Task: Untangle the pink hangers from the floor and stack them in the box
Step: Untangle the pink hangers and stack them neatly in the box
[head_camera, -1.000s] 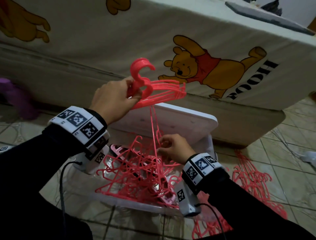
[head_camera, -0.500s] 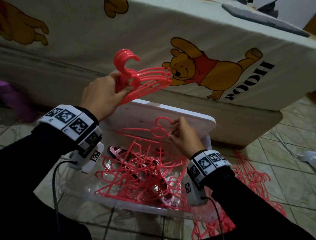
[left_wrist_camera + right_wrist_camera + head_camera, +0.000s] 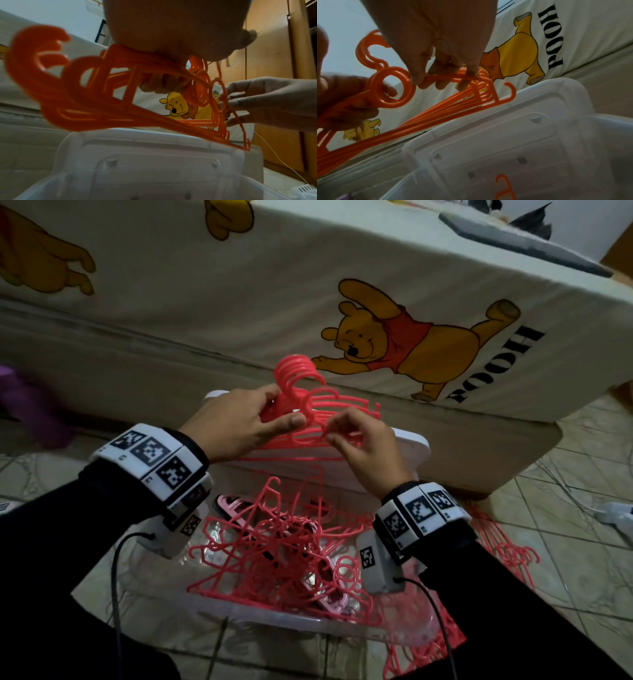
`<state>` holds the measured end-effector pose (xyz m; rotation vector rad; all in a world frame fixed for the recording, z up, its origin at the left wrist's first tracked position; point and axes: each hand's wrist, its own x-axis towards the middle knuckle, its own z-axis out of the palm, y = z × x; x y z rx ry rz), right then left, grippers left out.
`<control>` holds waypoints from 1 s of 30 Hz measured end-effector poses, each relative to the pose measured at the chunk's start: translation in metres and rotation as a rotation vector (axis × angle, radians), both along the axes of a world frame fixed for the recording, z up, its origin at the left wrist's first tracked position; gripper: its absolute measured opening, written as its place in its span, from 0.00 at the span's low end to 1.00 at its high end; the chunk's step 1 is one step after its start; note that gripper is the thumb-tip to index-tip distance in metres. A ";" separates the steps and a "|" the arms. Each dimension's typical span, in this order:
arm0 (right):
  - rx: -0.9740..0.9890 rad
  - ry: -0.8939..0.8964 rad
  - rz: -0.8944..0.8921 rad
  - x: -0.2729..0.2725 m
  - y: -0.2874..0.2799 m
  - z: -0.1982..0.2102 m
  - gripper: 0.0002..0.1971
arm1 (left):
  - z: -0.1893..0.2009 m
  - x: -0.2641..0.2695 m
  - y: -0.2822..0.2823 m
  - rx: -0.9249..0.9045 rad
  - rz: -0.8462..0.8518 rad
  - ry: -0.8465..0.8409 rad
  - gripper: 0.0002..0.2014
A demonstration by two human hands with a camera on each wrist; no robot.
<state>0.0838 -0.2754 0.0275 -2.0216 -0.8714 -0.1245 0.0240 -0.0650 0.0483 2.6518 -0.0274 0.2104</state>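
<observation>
My left hand (image 3: 281, 409) grips a stacked bundle of pink hangers (image 3: 342, 409) just below their hooks, above the far end of the clear plastic box (image 3: 308, 623). My right hand (image 3: 334, 428) pinches one more hanger against the bundle's near side. In the left wrist view the bundle (image 3: 102, 105) looks orange, and my right hand (image 3: 228, 106) holds its far loop. The right wrist view shows fingertips (image 3: 467, 81) curled over the hanger's shoulder (image 3: 395, 89). A tangled heap of pink hangers (image 3: 274, 559) fills the box.
The box's white lid (image 3: 411, 450) leans behind it against a bed with a Pooh sheet (image 3: 411, 285). More pink hangers (image 3: 496, 542) lie on the tiled floor to the right. A pale pink item (image 3: 229, 503) sits in the box. A purple object (image 3: 27, 405) lies far left.
My right hand lifted one hanger out of the box and brought it up to the bundle. My left hand lowered the bundle and shifted it right to meet it.
</observation>
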 end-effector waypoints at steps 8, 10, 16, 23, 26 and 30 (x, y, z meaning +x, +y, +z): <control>0.076 -0.008 -0.092 0.000 0.007 -0.001 0.06 | -0.007 0.000 -0.001 0.195 -0.002 -0.088 0.33; 0.004 -0.111 -0.189 0.005 0.004 -0.005 0.08 | -0.006 0.000 0.001 0.217 0.037 -0.112 0.26; -0.594 0.099 -0.078 0.014 0.000 -0.047 0.03 | -0.003 0.000 0.005 0.057 0.104 -0.088 0.25; -1.067 0.273 0.202 -0.023 0.027 -0.119 0.17 | -0.006 0.001 0.000 0.041 0.096 -0.075 0.23; -1.095 0.265 0.245 -0.028 0.031 -0.121 0.13 | -0.009 0.000 0.001 0.131 0.089 -0.121 0.17; -1.036 0.268 0.278 -0.024 0.035 -0.108 0.10 | -0.008 -0.001 0.003 0.163 0.088 -0.143 0.21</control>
